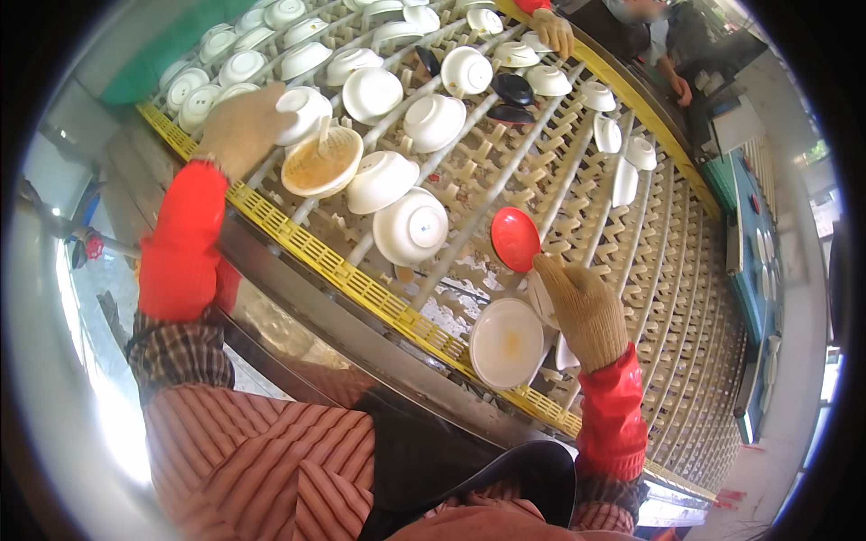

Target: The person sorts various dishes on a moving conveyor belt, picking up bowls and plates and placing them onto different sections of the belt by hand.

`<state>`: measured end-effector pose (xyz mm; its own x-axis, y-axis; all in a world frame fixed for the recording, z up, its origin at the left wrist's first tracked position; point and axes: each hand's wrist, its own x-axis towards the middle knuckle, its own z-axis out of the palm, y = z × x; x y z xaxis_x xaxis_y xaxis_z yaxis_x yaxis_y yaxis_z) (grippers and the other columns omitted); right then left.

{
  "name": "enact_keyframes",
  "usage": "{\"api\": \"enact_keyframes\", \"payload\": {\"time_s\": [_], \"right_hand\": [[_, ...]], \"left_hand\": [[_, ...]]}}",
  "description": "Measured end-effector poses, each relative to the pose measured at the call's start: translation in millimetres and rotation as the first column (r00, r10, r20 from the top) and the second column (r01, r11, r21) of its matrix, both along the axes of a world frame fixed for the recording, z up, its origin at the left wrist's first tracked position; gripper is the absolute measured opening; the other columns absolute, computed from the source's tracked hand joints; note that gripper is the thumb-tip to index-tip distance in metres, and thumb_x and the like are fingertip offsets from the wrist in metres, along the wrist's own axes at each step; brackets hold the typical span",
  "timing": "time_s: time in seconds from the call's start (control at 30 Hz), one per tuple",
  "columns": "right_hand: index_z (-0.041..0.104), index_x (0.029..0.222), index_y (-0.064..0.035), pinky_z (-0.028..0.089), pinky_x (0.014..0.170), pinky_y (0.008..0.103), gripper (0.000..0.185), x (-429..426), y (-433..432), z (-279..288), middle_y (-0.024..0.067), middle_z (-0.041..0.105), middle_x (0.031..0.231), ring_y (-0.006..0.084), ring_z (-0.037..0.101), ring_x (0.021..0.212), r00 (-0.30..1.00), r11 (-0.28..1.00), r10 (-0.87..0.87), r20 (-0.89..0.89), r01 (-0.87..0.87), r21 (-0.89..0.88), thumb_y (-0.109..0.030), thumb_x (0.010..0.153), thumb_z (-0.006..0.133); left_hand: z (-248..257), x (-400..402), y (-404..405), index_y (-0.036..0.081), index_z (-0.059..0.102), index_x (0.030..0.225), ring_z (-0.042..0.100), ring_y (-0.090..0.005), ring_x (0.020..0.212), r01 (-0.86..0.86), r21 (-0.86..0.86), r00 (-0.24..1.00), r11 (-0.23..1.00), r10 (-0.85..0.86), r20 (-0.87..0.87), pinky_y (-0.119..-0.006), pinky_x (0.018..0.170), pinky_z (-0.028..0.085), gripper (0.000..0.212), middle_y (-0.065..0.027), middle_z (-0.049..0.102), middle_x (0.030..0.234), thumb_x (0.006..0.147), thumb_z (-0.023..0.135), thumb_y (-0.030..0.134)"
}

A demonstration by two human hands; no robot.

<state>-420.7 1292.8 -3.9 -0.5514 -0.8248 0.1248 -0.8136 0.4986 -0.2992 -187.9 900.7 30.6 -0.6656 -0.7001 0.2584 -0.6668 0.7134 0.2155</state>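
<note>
My left hand (245,128), in a tan knit glove, reaches over the pegged rack at the upper left. Its fingers touch or grip the edge of a white bowl (306,111). Just right of it lies a bowl holding brownish liquid (318,162) and a white spoon (324,135). Two upturned white bowls (411,226) rest beside that. My right hand (585,308), gloved too, is at a white dish (541,297) that it partly covers; whether it grips the dish I cannot tell. A red oval dish (515,239) and a stained white bowl (507,343) are close by.
A wide beige pegged dishwasher conveyor (649,284) with long rods spans the view, edged by yellow plastic strips (325,253). Many white bowls (372,95) and several black dishes (513,89) stand on it. Another person's gloved hand (553,32) is at the far edge; a further person stands beyond.
</note>
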Motion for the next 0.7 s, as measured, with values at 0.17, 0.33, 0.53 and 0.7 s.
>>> {"api": "enact_keyframes", "payload": {"time_s": [0.17, 0.33, 0.53, 0.7], "right_hand": [[0.06, 0.129, -0.0066, 0.057, 0.077, 0.0411, 0.04, -40, -4, 9, 0.0158, 0.07, 0.099, 0.0344, 0.07, 0.091, 0.933, 0.957, 0.175, -0.315, -0.236, -0.168, -0.017, 0.091, 0.066], [0.056, 0.131, 0.0015, 0.056, 0.085, 0.0392, 0.047, -58, -75, 33, 0.0187, 0.07, 0.112, 0.0353, 0.069, 0.103, 0.967, 0.817, 0.192, -0.169, -0.253, -0.519, -0.006, 0.086, 0.07], [0.054, 0.131, 0.0016, 0.051, 0.095, 0.0394, 0.051, -16, -65, -15, 0.0195, 0.061, 0.128, 0.0344, 0.065, 0.109, 0.909, 0.905, 0.259, -0.325, -0.346, -0.248, -0.022, 0.088, 0.069], [0.07, 0.115, -0.0054, 0.057, 0.081, 0.0427, 0.04, -6, -13, -32, 0.019, 0.07, 0.104, 0.0344, 0.069, 0.092, 0.884, 0.945, 0.306, -0.353, -0.328, -0.002, -0.036, 0.089, 0.072]], "left_hand": [[-5, -17, 42, 0.004, 0.053, 0.129, 0.067, -0.0428, 0.096, 0.044, 0.127, 0.989, 0.991, -0.061, 0.136, -0.049, 0.082, 0.05, 0.061, -0.0263, 0.07, 0.1, 0.093, 0.056, 0.052], [-25, -29, 18, 0.004, 0.047, 0.131, 0.066, -0.0461, 0.095, -0.006, 0.113, 0.992, 0.994, -0.009, 0.128, -0.052, 0.082, 0.05, 0.052, -0.0295, 0.069, 0.098, 0.095, 0.055, 0.04], [-49, -17, -10, 0.002, 0.058, 0.115, 0.063, -0.0457, 0.102, -0.016, 0.134, 0.998, 0.991, 0.008, 0.062, -0.051, 0.086, 0.048, 0.033, -0.0272, 0.068, 0.101, 0.088, 0.057, 0.021], [-48, -28, 8, 0.006, 0.07, 0.1, 0.065, -0.042, 0.096, 0.039, 0.125, 0.998, 0.991, -0.045, 0.048, -0.05, 0.083, 0.05, 0.024, -0.0217, 0.07, 0.099, 0.088, 0.056, 0.021]]}}
